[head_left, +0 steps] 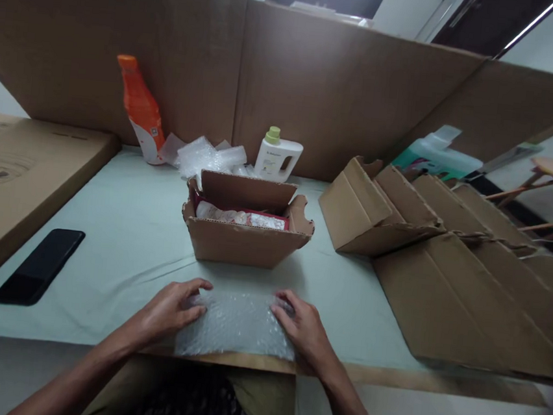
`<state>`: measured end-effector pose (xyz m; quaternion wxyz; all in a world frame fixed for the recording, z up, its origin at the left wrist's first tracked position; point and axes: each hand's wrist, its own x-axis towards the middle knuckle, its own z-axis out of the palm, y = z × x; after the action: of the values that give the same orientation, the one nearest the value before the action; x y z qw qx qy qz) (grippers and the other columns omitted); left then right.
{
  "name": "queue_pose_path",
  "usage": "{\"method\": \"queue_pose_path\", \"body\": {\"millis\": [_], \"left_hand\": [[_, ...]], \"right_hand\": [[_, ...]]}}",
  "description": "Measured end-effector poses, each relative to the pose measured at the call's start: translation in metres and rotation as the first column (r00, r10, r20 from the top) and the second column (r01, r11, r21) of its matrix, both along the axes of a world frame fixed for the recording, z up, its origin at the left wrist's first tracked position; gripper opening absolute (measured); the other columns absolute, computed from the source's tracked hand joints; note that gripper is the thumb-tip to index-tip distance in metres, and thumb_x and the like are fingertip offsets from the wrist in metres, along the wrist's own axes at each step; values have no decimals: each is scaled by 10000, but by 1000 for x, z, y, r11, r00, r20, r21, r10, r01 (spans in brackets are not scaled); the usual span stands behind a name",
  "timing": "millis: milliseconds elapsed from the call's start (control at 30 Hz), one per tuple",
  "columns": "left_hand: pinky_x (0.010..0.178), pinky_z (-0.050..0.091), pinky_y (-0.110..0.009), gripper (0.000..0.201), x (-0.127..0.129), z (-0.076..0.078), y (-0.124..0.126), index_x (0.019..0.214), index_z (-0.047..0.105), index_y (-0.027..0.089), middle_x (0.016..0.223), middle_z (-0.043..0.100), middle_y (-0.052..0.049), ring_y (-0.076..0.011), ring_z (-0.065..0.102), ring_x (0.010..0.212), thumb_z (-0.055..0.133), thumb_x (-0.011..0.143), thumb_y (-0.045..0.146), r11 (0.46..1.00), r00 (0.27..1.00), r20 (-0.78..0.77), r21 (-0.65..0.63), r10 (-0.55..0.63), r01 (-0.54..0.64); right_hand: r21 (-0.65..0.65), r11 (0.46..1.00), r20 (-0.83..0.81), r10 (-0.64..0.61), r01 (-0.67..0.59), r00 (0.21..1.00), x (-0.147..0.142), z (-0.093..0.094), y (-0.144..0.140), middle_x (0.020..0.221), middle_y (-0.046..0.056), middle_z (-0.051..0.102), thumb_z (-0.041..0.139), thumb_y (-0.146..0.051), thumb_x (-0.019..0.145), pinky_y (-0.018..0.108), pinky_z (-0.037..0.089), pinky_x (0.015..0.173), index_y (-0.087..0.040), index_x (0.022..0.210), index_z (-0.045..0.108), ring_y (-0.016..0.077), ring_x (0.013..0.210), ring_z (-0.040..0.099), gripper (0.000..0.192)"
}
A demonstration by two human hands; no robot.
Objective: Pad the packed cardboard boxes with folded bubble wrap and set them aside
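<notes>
Flat, both hands (236, 318) on bubble wrap (236, 324)

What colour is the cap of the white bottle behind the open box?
The cap of the white bottle is light green, seen in the head view.

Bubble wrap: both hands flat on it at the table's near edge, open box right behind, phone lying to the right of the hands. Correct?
Not quite. The head view shows the phone to the left of the hands, not the right. The rest holds: left hand and right hand press the bubble wrap, open box behind.
</notes>
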<state>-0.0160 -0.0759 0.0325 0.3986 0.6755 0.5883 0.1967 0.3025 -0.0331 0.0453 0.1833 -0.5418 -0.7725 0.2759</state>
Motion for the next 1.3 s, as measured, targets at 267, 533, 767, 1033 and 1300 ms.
{"method": "queue_pose_path", "body": {"millis": [267, 533, 767, 1033, 1300], "left_hand": [[1119, 394, -499, 678, 18, -20, -36, 1568, 217, 176, 1572, 365, -211, -338, 371, 1443, 501, 974, 332, 786, 913, -374, 609, 163, 109], [1223, 202, -493, 805, 34, -55, -44, 1593, 183, 109, 1587, 388, -177, -300, 314, 1497, 456, 980, 555, 769, 827, -556, 494, -80, 406], [1174, 299, -516, 610, -3, -51, -50, 1528, 378, 201, 1580, 414, -134, -318, 355, 1467, 483, 984, 455, 830, 840, -542, 476, 15, 292], [836, 495, -476, 316, -5, -34, -20, 1133, 665, 153, 1040, 663, -136, -318, 579, 972, 556, 910, 350, 883, 839, -459, 466, 292, -52], [741, 464, -349, 107, 11, -31, -13, 887, 620, 201, 789, 630, -39, -220, 585, 778, 513, 885, 210, 918, 871, -396, 373, 290, -136]], "right_hand": [[448, 894, 159, -112, 29, 981, -2, -40, -24, 1463, 158, 558, 470, -337, 985, 498, 468, 1017, -202, 1446, 488, 314, 1338, 523, 481], [292, 896, 242, 269, -335, 932, -74, -68, -47, 1564, 123, 457, 538, -231, 935, 484, 379, 1164, -168, 1549, 365, 282, 1446, 410, 640], [370, 925, 325, -209, 79, 922, 46, -71, -60, 1449, 158, 580, 375, -370, 1030, 505, 433, 1050, -153, 1388, 560, 305, 1359, 515, 458], [405, 907, 246, -228, 114, 942, 4, -59, -19, 1354, 189, 629, 466, -434, 982, 490, 450, 994, -142, 1274, 600, 330, 1261, 563, 435], [346, 928, 97, -179, 135, 979, -11, -49, -16, 1028, 97, 716, 504, -285, 933, 402, 461, 875, -222, 937, 604, 264, 1000, 636, 118]]}}
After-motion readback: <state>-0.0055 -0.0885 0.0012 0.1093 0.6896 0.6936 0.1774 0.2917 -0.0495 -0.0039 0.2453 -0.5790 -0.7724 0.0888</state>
